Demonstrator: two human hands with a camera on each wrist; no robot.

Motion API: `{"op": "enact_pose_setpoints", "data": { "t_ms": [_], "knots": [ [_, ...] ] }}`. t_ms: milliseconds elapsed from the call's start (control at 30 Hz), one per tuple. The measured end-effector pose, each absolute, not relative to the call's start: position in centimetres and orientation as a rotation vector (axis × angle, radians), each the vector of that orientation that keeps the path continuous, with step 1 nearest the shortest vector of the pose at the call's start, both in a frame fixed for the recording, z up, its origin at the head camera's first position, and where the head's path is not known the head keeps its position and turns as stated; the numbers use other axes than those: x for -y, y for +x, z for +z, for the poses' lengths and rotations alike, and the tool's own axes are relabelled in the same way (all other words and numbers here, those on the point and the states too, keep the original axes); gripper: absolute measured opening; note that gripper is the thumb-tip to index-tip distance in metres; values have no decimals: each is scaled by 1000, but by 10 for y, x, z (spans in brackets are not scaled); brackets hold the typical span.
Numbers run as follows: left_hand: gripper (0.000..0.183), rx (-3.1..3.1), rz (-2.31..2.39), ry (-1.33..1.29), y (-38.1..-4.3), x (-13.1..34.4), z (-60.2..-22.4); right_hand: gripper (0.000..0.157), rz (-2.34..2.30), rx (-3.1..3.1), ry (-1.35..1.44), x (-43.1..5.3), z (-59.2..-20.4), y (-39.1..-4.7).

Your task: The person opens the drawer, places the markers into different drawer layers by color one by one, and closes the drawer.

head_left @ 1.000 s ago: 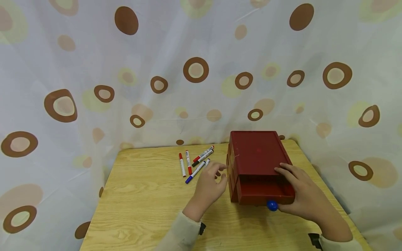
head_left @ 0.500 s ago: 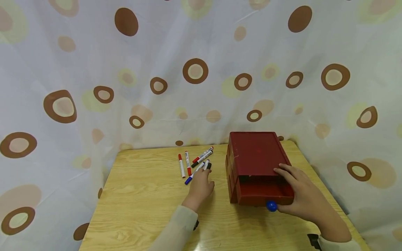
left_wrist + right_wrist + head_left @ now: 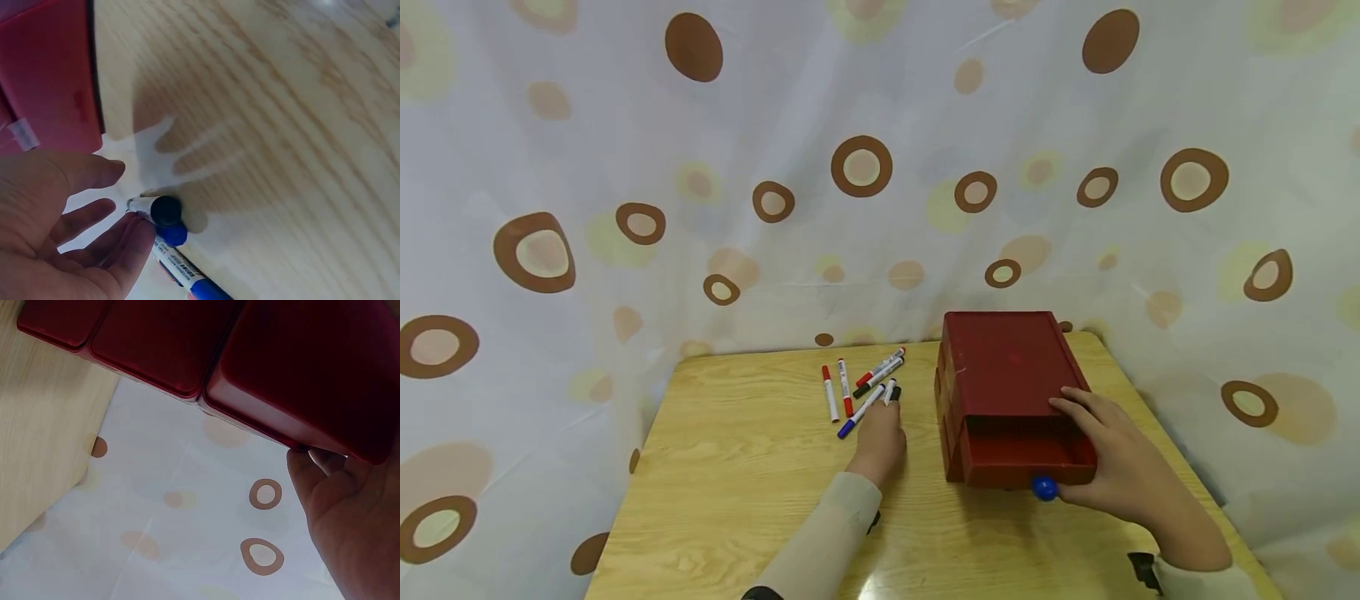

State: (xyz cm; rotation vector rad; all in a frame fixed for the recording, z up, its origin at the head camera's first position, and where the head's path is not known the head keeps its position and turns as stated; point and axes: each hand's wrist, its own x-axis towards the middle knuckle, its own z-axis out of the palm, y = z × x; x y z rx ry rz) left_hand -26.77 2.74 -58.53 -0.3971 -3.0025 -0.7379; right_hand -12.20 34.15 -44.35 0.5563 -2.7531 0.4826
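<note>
My left hand (image 3: pixel 878 440) reaches down to several whiteboard markers on the wooden table. In the left wrist view, a fingertip lies right at a white marker with a black cap (image 3: pixel 165 210), while the thumb stands apart from it. A blue-capped marker (image 3: pixel 859 412) lies alongside. On the right, a dark red drawer cabinet (image 3: pixel 1011 367) has its top drawer (image 3: pixel 1015 477) pulled out, a blue ball knob (image 3: pixel 1044 488) on its front. My right hand (image 3: pixel 1120 467) grips the cabinet's right front corner, fingers over the top edge and thumb by the knob.
Beyond the left hand lie more markers: a red-capped one (image 3: pixel 830 393), another red-capped one (image 3: pixel 846 388) and a black-capped one (image 3: pixel 878 377). Behind the wooden table (image 3: pixel 730 467) hangs a white curtain (image 3: pixel 820 100) with brown circles.
My left hand has moved from beside the cabinet leftward and down to the markers. The right hand keeps its grip on the cabinet; the drawer stays out.
</note>
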Motion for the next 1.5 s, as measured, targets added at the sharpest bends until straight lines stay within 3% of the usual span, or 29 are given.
{"op": "enact_pose_setpoints", "data": {
  "t_ms": [300,600,833,1500],
  "knots": [
    [28,3069,-656,-360,-269,-27,-588,112,502,2762,558,-341,-445,-123],
    [23,3137,-726,-271,-267,-24,-581,113,498,2768,528,-343,-446,-122],
    [44,3090,-886,-253,-262,-17,-580,114,496,2769,538,-341,-446,-121],
    [39,2541,-1533,-483,-234,2,-513,114,494,2748,553,-341,-445,-122]
  ]
}}
